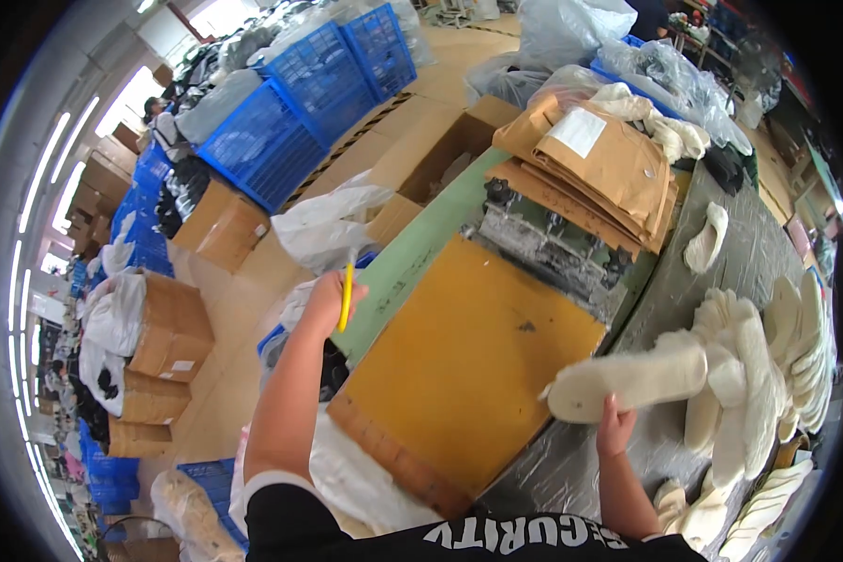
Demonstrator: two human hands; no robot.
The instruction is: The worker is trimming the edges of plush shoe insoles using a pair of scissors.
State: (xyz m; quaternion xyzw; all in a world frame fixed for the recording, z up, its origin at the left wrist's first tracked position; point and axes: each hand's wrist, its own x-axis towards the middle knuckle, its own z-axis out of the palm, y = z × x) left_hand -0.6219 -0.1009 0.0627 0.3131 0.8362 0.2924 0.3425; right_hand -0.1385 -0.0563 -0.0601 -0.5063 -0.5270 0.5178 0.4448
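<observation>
My left hand [326, 302] is raised over the left edge of the green table and grips a thin yellow tool [347, 295] that points down. My right hand [614, 429] holds a cream-coloured shoe insole [628, 379] by its lower edge, lifted flat above the right rim of an orange-yellow board [468, 365]. The board lies on the table in front of me, with a brown cardboard strip [393, 459] along its near edge.
Many more cream insoles [768, 375] are piled on the grey plastic-covered surface [571, 468] to the right. Folded brown cardboard [599, 159] lies on a dark machine [553, 248] behind the board. Blue crates [300, 112], cardboard boxes [169, 328] and plastic bags [328, 225] crowd the floor at left.
</observation>
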